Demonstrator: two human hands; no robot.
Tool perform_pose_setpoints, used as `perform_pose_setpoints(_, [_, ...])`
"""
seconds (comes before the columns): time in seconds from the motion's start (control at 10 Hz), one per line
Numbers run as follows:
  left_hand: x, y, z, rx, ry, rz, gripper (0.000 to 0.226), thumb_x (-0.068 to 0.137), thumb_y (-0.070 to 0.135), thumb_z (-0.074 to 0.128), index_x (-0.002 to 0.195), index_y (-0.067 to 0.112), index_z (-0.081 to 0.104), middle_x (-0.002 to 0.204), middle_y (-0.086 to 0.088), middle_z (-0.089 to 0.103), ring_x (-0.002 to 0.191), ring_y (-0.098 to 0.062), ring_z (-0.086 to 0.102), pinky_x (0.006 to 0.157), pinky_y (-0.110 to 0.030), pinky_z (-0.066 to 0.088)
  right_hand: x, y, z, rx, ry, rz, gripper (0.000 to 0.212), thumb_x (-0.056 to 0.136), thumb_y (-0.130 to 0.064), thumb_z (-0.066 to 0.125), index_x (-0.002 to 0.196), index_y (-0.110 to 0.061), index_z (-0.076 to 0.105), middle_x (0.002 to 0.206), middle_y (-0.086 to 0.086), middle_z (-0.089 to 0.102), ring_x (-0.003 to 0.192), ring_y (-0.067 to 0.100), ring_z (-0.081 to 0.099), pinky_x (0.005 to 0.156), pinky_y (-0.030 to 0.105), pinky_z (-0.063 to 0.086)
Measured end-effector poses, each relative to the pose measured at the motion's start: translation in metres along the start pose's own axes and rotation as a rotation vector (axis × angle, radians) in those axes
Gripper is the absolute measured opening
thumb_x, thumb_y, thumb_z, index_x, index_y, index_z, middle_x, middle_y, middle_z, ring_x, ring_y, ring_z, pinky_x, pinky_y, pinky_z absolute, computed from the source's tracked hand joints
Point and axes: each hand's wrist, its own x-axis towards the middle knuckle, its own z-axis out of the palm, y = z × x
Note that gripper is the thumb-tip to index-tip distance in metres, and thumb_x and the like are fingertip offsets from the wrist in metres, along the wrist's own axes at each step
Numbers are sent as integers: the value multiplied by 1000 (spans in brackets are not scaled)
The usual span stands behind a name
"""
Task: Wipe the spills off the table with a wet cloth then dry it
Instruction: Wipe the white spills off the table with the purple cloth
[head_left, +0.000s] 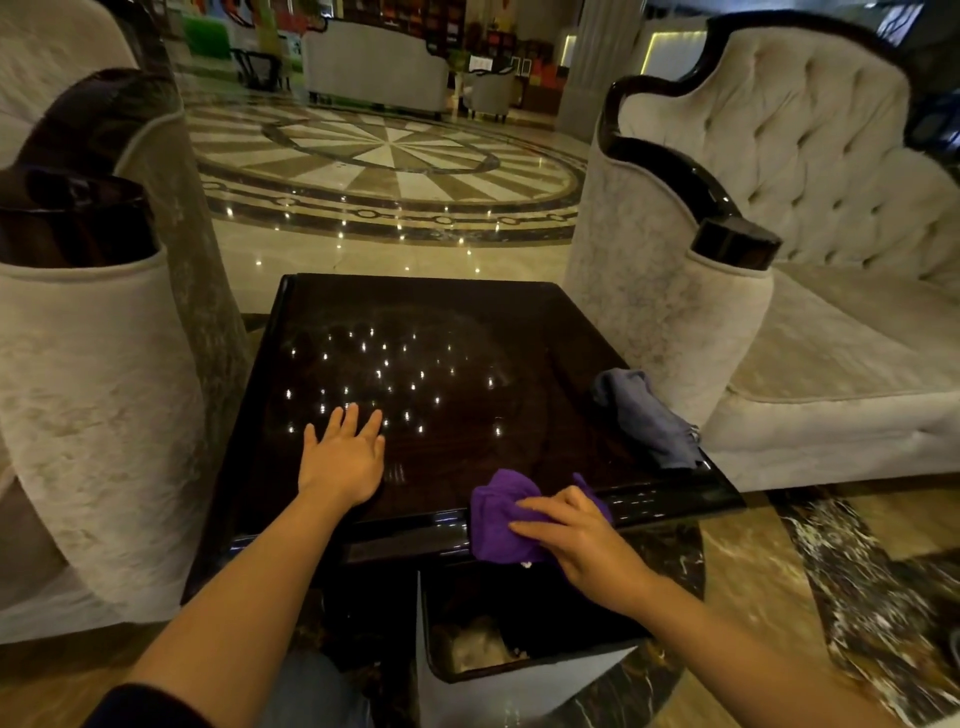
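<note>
- A dark, glossy square table (519, 332) fills the middle of the view, seen from above by the person standing at its near edge; small ceiling lights reflect as bright dots across its top.
- The left hand (344, 457) lies flat, palm down, on the tabletop near the front edge, fingers spread apart and holding nothing.
- The right hand (571, 530) presses down on a bunched purple cloth (498, 514) at the table's near edge, right of centre; the fingers are curled loosely over the cloth, gripping it against the rim, and part of the cloth hangs over the edge.
- A second, grey-blue cloth (644, 415) lies crumpled along the table's right edge, apart from both hands.
- Below the near edge, under the right hand, stands an open bin (519, 691) with pale crumpled matter inside.
- Pale upholstered armchairs flank the table: one (98, 389) on the left, and a tufted one (810, 208) on the right.
- Beyond lies a polished marble floor (384, 156) with a circular inlaid pattern.
</note>
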Motion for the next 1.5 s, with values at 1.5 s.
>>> perform_pose_setpoints(1.5, [8,0,0,12,-30,-15,51,99,37,16,148,25,7,158,-7,3,146,-25,-1,116,-50,6,0,8,-19,-140,39,36,54,69,-13,75,120,-21,58,121,14,60,108,24,49,86,41,53])
